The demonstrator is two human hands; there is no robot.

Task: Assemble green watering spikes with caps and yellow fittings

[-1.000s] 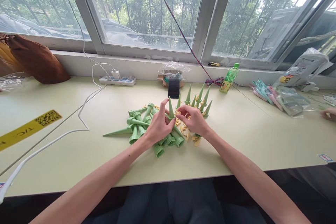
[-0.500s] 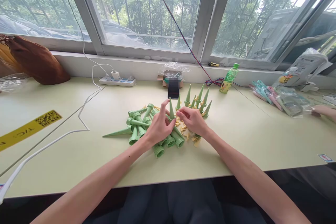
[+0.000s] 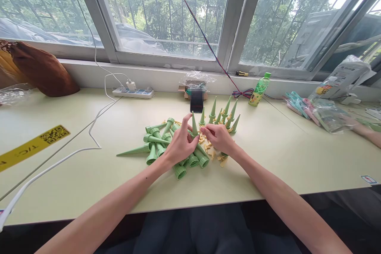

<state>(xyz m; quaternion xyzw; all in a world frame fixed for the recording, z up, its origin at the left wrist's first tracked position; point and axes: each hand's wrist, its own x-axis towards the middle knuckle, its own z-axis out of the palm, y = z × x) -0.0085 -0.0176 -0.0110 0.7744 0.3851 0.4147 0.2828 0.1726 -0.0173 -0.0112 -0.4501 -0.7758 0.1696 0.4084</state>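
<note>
Mid-bench, the left hand grips a green spike upright above a pile of others. The right hand pinches shut beside it, its contents hidden.

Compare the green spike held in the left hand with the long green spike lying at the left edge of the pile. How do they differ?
The held spike stands upright, tip up; the lying spike rests flat on the table, tip pointing left. The left hand grips the held spike and hides its base; no hand touches the lying spike. Both are green, tapering cones.
</note>
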